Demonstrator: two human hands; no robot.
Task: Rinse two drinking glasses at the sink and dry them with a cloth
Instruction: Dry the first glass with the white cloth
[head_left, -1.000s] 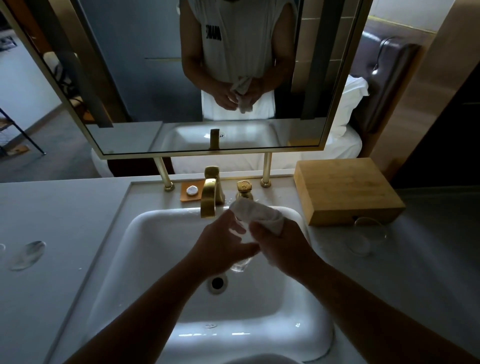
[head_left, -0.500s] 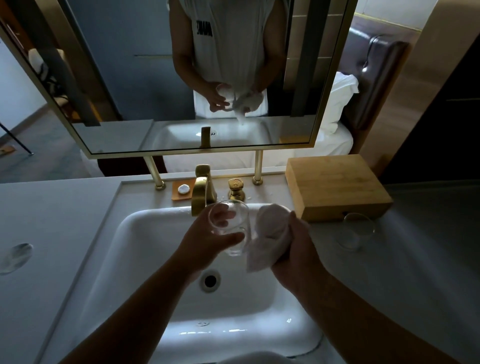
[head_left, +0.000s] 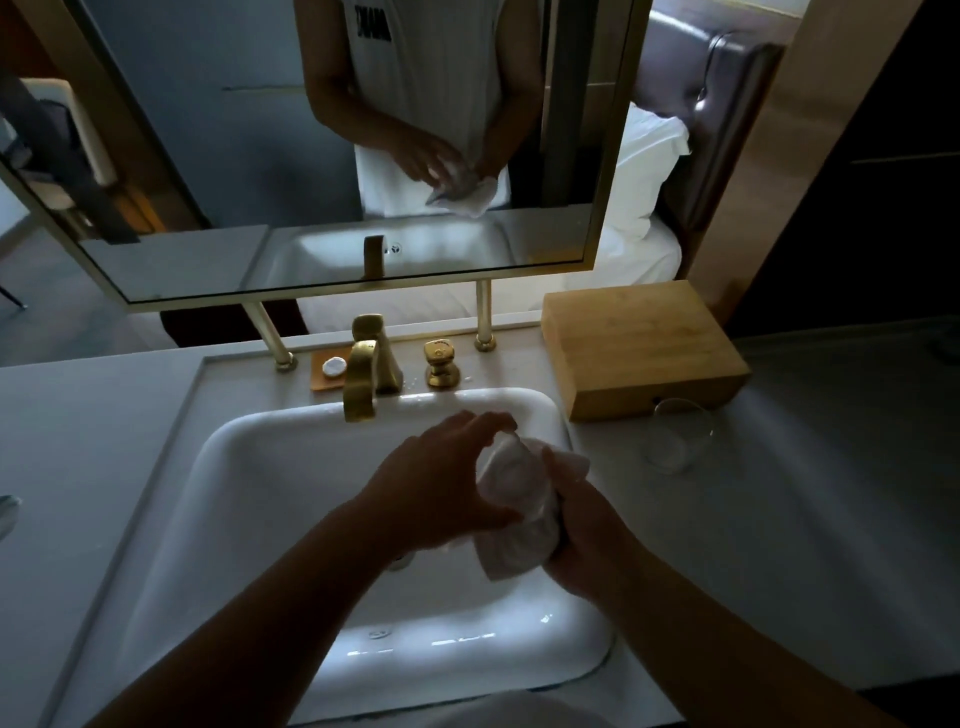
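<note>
Drying underway: my left hand (head_left: 441, 483) clamps the cloth-wrapped glass (head_left: 511, 470), right hand (head_left: 582, 525) grips the cloth (head_left: 519, 535); I'd twist firmly over the sink (head_left: 249, 467).

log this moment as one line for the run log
stage: drying | left hand: on cloth over sink | right hand: grips cloth | second glass: on counter by wooden box

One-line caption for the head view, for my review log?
Over the white sink, both hands wrap a white cloth around something hidden; a second glass stands by the wooden box.
</note>
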